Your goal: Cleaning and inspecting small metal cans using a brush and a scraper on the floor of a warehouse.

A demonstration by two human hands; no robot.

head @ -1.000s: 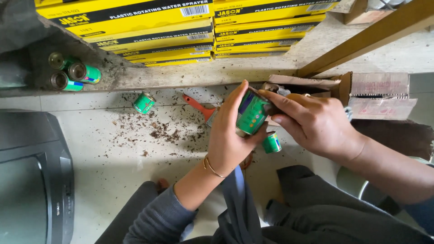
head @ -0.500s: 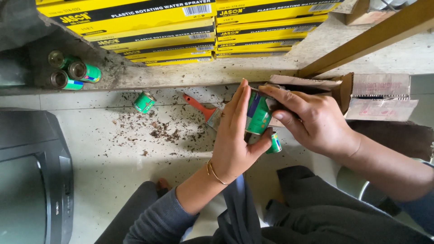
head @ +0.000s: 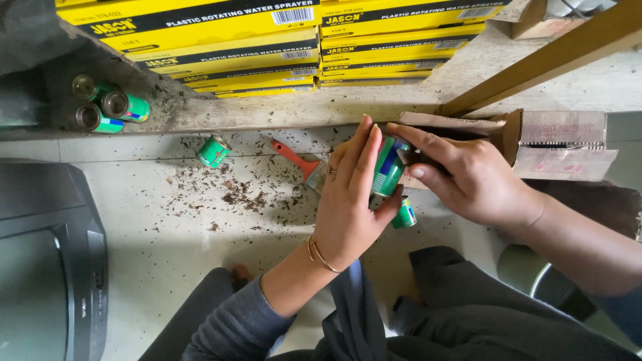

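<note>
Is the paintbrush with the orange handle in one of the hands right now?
No, the paintbrush lies on the floor beside the left hand, which holds a green can with the right hand.

Single head view, looking steeply down, close over hands (head: 408, 187) and floor (head: 167, 234).

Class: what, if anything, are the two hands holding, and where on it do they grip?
Both the left hand and right hand hold one green can, gripping its side.

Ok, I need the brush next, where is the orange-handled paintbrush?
In the head view, the paintbrush lies on the dusty floor, just beside the left hand.
</note>
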